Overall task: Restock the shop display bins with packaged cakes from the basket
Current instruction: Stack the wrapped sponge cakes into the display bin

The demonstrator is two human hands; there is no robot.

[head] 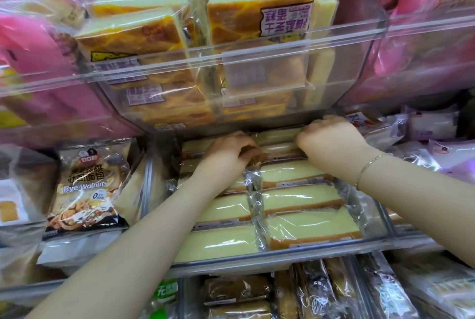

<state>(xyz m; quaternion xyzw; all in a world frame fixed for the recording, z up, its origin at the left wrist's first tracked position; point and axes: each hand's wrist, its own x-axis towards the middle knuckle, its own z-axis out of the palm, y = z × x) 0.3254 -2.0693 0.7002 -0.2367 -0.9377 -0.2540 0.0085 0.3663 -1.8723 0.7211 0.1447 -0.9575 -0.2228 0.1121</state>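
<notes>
A clear display bin (282, 258) in the middle row holds two columns of pale yellow packaged cakes (300, 196) standing on edge. Both my arms reach deep into its back, under the bin above. My left hand (228, 151) has its fingers curled round a wrapped cake at the back of the left column. My right hand (331, 138) grips the top edge of a cake (280, 136) at the back of the right column. The fingertips of both hands are hidden behind the packs. No basket is in view.
Overhead, a clear upper bin (257, 43) full of orange-topped cakes overhangs my hands. Pink packs (38, 66) flank it. A Rye Walnuts bread bag (87, 185) stands at the left. White and purple packs (434, 128) lie at the right, brown cakes (316, 293) in the bins below.
</notes>
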